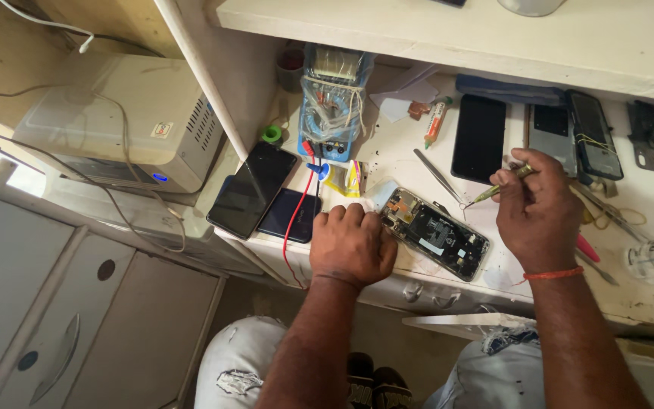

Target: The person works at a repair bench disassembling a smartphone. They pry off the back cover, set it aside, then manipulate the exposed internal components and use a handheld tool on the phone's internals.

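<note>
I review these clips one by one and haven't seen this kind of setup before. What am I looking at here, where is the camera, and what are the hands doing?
There is no machine: a person works with two bare hands, filmed by one camera worn on their head, looking down past their knees at a white workbench. The left hand rests as a fist on the near end of an opened phone with its insides showing. The right hand grips a thin pointed tool aimed toward that phone. Also on the bench: tweezers, several dark phones, a blue multimeter wrapped in its leads, and a small tube.
</note>
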Demonstrator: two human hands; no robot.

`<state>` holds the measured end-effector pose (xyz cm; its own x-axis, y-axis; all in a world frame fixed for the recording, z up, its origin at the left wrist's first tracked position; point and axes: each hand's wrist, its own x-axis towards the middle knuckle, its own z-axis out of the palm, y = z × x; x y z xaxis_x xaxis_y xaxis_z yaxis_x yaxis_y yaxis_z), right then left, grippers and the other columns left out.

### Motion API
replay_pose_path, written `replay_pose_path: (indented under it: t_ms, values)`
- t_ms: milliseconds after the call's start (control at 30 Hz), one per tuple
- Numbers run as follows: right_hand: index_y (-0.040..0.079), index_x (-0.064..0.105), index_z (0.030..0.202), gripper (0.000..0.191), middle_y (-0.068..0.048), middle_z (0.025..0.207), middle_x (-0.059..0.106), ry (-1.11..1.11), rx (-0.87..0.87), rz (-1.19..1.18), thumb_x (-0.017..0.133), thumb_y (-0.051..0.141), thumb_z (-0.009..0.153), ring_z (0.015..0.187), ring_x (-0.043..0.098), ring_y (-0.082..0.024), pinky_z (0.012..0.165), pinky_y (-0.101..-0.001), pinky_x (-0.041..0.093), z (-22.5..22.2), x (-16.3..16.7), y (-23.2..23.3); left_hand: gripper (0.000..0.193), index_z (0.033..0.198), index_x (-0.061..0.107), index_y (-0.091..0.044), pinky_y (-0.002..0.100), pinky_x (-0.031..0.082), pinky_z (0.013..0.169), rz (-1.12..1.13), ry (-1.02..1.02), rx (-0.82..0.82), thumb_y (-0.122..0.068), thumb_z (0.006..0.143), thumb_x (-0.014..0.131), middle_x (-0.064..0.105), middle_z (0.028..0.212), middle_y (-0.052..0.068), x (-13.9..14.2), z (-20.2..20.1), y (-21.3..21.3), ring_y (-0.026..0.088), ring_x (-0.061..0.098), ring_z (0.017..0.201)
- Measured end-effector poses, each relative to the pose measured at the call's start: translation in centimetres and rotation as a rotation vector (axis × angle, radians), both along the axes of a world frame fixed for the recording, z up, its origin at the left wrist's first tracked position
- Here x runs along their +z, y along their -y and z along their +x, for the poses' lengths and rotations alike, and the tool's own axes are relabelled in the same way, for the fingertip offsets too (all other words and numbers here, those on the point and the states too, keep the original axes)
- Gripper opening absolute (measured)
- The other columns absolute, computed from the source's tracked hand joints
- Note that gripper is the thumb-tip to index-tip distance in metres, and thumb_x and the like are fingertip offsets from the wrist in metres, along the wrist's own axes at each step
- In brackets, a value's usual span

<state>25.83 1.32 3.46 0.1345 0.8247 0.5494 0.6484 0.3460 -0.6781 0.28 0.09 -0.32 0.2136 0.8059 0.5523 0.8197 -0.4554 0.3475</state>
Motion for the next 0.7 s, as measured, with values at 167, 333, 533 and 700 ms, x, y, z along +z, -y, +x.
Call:
replay_pose_path:
  t_ms: [167, 333, 533, 700]
  values:
    - [-0.001, 0.054, 0.136, 0.028, -0.016, 0.098, 0.075, 0.017, -0.004, -0.01, 0.063, 0.002, 0.11, 0.085, 0.075, -0.016, 0.074, -0.0267, 0.059, -0.05, 0.13, 0.11, 0.021, 0.076, 0.068, -0.012, 0.048, 0.042, 0.072, -0.011, -0.006, 0.019, -0.033, 0.079, 0.066, 0.062, 0.081, 0.009, -0.01, 0.16, 0.02, 0.032, 0.061, 0.079]
    - [-0.001, 0.054, 0.136, 0.028, -0.016, 0.1, 0.075, 0.015, -0.008, -0.008, 0.063, 0.002, 0.11, 0.086, 0.075, -0.016, 0.075, -0.0269, 0.06, -0.06, 0.15, 0.14, 0.022, 0.076, 0.068, -0.012, 0.048, 0.042, 0.072, -0.022, 0.0, 0.019, -0.033, 0.08, 0.066, 0.062, 0.08, 0.009, -0.05, 0.21, 0.06, 0.032, 0.061, 0.079]
    - [0.0, 0.055, 0.136, 0.028, -0.015, 0.098, 0.075, 0.001, -0.003, -0.015, 0.064, 0.003, 0.11, 0.086, 0.075, -0.016, 0.074, -0.0264, 0.059, -0.16, 0.25, 0.16, 0.021, 0.076, 0.067, -0.011, 0.049, 0.042, 0.071, -0.013, 0.003, 0.012, -0.032, 0.079, 0.066, 0.062, 0.08, 0.009, -0.04, 0.17, 0.01, 0.032, 0.061, 0.078]
    - [0.002, 0.057, 0.135, 0.03, -0.014, 0.094, 0.075, 0.05, -0.041, -0.027, 0.068, 0.005, 0.107, 0.084, 0.075, -0.016, 0.072, -0.027, 0.058, -0.27, 0.42, 0.34, 0.021, 0.075, 0.066, -0.012, 0.049, 0.042, 0.072, -0.011, 0.004, 0.013, -0.032, 0.079, 0.066, 0.061, 0.08, 0.009, -0.09, 0.19, 0.0, 0.032, 0.06, 0.078]
